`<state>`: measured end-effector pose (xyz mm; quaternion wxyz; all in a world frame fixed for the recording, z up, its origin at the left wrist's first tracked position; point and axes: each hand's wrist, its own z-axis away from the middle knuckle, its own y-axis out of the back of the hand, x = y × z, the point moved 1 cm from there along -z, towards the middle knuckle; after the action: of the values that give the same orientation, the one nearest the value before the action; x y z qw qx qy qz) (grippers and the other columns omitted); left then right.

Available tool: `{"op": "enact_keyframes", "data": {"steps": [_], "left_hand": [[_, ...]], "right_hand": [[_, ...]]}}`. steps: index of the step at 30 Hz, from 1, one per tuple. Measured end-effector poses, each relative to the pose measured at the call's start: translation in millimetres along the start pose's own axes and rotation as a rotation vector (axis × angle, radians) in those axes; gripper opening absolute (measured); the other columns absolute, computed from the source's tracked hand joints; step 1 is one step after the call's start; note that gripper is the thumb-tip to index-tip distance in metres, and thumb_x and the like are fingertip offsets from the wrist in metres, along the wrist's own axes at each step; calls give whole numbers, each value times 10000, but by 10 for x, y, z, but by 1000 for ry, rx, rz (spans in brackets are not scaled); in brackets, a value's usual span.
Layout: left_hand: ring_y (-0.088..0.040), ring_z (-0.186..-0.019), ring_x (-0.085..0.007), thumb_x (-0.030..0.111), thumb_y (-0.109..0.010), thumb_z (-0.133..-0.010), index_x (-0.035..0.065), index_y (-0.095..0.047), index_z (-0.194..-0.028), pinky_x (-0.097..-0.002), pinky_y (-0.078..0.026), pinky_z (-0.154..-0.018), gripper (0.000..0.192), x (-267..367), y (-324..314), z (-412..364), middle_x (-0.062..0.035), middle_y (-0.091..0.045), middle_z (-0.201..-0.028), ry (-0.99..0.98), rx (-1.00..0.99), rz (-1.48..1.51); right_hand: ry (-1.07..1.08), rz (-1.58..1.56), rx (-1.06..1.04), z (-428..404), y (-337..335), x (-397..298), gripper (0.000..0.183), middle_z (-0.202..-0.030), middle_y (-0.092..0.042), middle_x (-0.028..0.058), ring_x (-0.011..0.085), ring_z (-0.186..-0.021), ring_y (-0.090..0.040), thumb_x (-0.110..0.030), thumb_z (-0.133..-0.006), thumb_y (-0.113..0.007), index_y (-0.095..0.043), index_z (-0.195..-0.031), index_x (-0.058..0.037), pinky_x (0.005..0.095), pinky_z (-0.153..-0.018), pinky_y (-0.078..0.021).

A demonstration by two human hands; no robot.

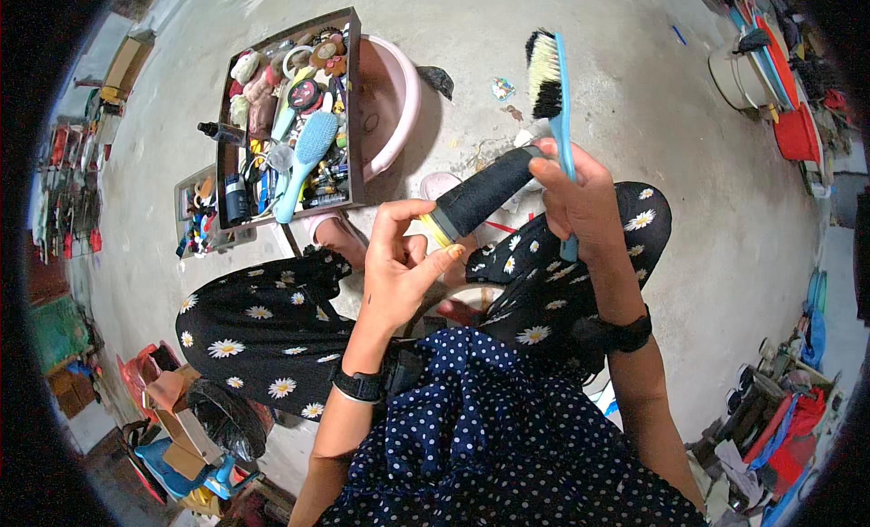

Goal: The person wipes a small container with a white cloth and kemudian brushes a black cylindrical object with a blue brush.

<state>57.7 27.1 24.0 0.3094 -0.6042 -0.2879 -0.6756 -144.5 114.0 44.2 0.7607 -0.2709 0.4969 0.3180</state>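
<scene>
A black cylinder with a yellow rim (484, 190) is held tilted between both hands. My left hand (406, 262) pinches its yellow-rimmed lower end between thumb and fingers. At the upper end, my right hand (578, 194) touches it with the fingertips and also grips a blue-handled scrub brush (563, 112), whose black and cream bristles point left. To the left stands a dark open box (355, 119) full of small items. A light blue hairbrush (312, 153) lies across its contents, among plush toys, a round black case (305, 95) and bottles.
A pink basin (408, 99) sits behind the box, and a clear tray (234, 241) of small items lies beside it. Scraps and a black plastic piece (436, 82) are on the concrete floor. Buckets, cartons and bags line both sides.
</scene>
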Motion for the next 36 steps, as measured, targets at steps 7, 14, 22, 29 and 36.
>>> {"op": "enact_keyframes", "data": {"steps": [7, 14, 22, 29, 36], "left_hand": [[-348, -485, -6, 215, -600, -840, 43, -423, -1173, -144, -308, -419, 414, 26, 6, -41, -55, -570, -874, 146, -98, 232], [-285, -386, -20, 412, -362, -945, -27, -484, -1049, -152, -235, -296, 467, -24, 18, -76, -104, -595, -764, 514, -196, 465], [-271, -372, -24, 386, -410, -924, 11, -510, -886, -163, -198, -293, 390, -78, 24, -135, -96, -583, -717, 635, 32, 508], [-285, -372, -44, 329, -425, -898, 22, -519, -845, -188, -229, -314, 325, -87, -94, -163, -69, -551, -678, 645, 148, 450], [-305, -381, -45, 332, -406, -903, 24, -509, -888, -187, -229, -317, 325, -57, -55, -124, -61, -543, -660, 603, 143, 456]], "right_hand": [[-61, -143, -61, -49, -55, 25, 322, -532, -420, -40, 20, -349, -339, -119, -808, -624, -494, -1056, 40, 185, -290, -253], [-22, -16, -13, -39, -59, 57, 261, -598, -492, -25, 28, -438, -423, -156, -816, -634, -558, -991, 23, 194, -356, -308], [383, 713, 118, 355, 129, 118, 201, -728, -606, 106, 152, -552, -553, -159, -868, -554, -587, -982, 3, 262, -514, -439], [519, 1016, -108, 560, -203, 278, 139, -655, -575, 127, 268, -555, -594, -171, -834, -583, -559, -866, -38, 353, -491, -457], [493, 882, 132, 208, -43, 9, 139, -656, -587, 145, 285, -546, -589, -175, -853, -567, -591, -860, -38, 348, -485, -446]]}}
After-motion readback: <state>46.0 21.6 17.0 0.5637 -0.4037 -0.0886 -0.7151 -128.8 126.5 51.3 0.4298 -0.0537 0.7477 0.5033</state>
